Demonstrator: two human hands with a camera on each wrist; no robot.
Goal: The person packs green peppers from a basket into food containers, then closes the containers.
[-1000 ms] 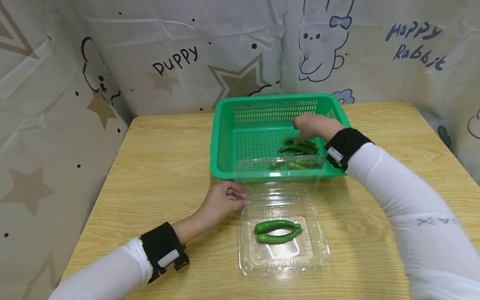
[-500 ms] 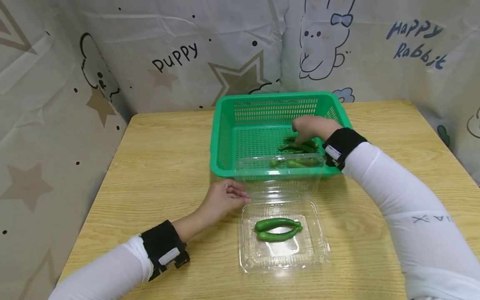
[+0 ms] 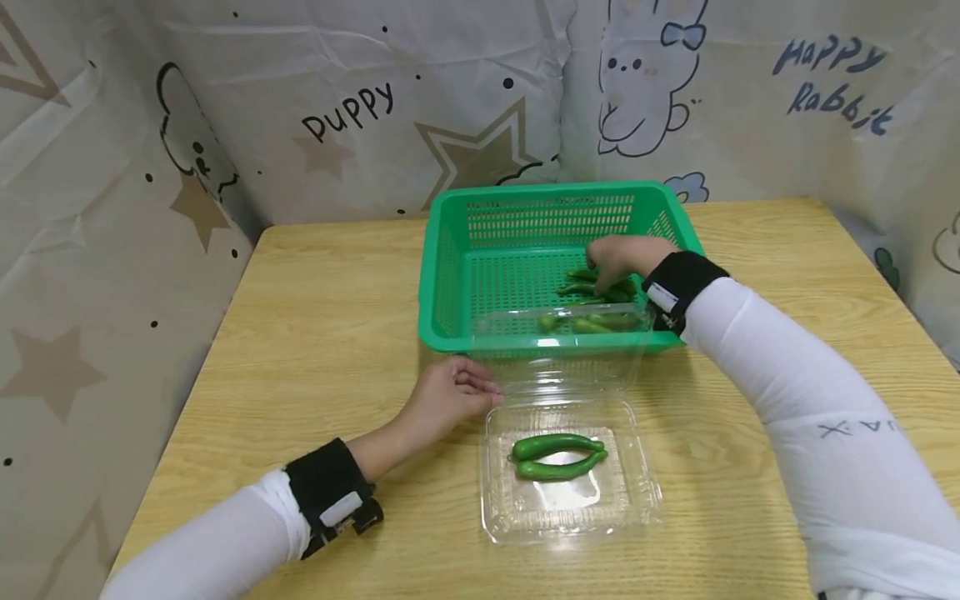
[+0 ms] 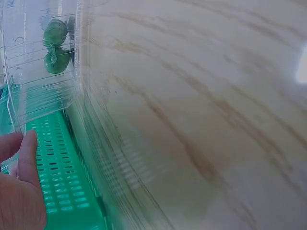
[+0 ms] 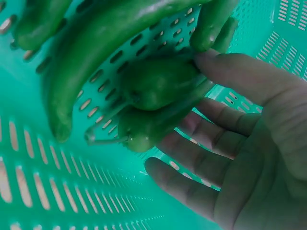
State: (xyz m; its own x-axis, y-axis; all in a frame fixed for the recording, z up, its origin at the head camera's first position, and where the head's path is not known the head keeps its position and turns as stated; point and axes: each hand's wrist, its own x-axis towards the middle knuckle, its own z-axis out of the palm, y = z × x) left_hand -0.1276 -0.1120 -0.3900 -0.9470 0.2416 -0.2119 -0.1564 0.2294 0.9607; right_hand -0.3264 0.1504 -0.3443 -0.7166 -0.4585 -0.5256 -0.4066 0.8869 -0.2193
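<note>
In the head view, my left hand [image 3: 456, 396] pinches the left edge of a clear hinged container [image 3: 495, 500] near its hinge. Thumb and index finger of that left hand [image 4: 21, 191] meet at the plastic edge in the left wrist view. Two green peppers [image 3: 558, 445] lie side by side in the container's base. My right hand [image 3: 626, 257] is down inside the green basket [image 3: 429, 283], over its peppers [image 3: 576, 290]. The right wrist view shows the right hand [image 5: 240, 129] with its thumb and fingers around two peppers [image 5: 144, 136], fingertips partly hidden behind them.
The container's transparent lid [image 3: 555, 367] stands up in front of the basket's near wall, and more peppers show through it. A patterned cloth [image 3: 300, 67] hangs behind and left of the wooden table [image 3: 315, 308].
My right hand has shifted slightly within the basket, its fingers closer about the peppers. My left hand stays at the container's edge, and the two peppers in the base lie as before.
</note>
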